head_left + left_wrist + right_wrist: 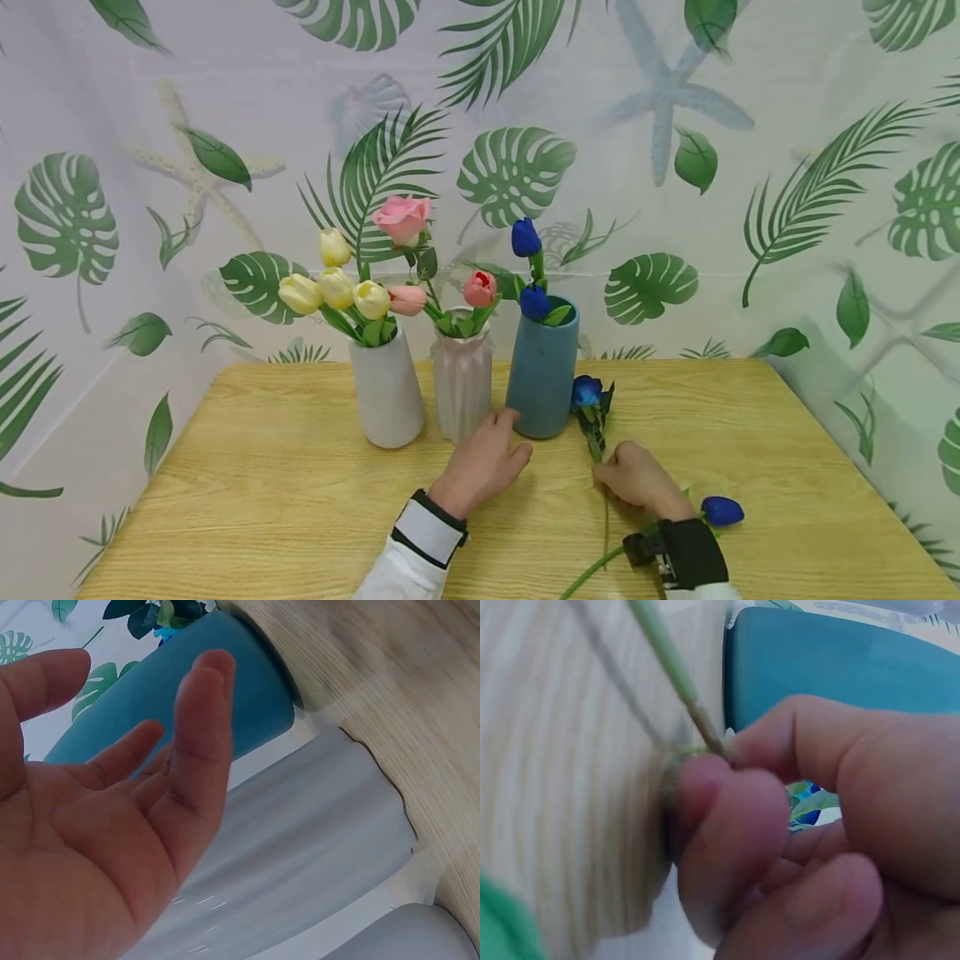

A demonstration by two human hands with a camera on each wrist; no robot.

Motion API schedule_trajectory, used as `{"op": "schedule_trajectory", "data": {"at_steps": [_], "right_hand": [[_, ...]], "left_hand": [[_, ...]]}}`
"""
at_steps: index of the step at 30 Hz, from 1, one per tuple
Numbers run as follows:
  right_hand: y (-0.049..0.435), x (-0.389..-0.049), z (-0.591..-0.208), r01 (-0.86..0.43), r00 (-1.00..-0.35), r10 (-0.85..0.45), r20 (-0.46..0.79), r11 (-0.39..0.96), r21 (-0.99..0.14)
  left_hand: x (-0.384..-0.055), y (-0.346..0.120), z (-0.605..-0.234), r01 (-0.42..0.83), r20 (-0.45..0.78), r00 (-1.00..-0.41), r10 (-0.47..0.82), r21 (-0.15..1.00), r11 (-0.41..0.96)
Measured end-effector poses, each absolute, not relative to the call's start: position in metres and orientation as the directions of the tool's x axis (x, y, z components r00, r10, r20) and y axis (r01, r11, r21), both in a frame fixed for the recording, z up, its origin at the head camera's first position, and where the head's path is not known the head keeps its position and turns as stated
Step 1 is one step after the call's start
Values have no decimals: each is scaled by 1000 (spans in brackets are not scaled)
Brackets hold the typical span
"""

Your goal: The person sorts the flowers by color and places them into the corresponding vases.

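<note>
My right hand [641,479] pinches the stem [664,652] of a blue rose [587,390] between thumb and fingers, low over the table. The rose's bloom and dark leaves point toward the back, just right of a blue vase [543,375]. That vase holds two blue tulips [527,239]. My left hand [483,467] holds nothing; its fingers extend toward the gap between the blue vase and a pale pink ribbed vase [462,387]. In the left wrist view its palm [97,847] overlaps both vases. A loose blue tulip [722,511] lies partly beneath my right wrist.
A white vase [387,396] with several pale yellow tulips [336,287] stands at the left of the row. The pink vase bears a pink rose [403,220] and pink tulips [480,288]. Behind the wooden table [262,483] hangs a leaf-patterned cloth [637,208].
</note>
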State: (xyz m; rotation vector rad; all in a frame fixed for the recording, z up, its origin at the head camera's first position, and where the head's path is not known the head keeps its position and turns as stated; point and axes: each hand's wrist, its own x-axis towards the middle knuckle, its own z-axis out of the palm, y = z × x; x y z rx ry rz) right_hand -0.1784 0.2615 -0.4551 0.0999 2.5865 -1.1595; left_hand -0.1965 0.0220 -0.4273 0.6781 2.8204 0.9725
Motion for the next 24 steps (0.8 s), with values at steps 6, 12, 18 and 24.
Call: {"op": "schedule_trajectory", "data": {"at_steps": [6, 12, 18, 24], "right_hand": [[263, -182, -462, 197, -967, -20, -252, 565, -801], [269, -189, -472, 263, -964, 64, -260, 408, -874], [273, -190, -471, 266, -961, 13, -276, 313, -912], [272, -191, -464, 215, -975, 4, -221, 249, -944]], "left_hand": [[-197, 21, -427, 380, 62, -899, 434, 604, 701], [-197, 21, -427, 386, 71, -898, 435, 604, 698], [-197, 20, -427, 387, 75, -898, 433, 603, 698], [-198, 20, -429, 379, 71, -902, 426, 604, 701]]}}
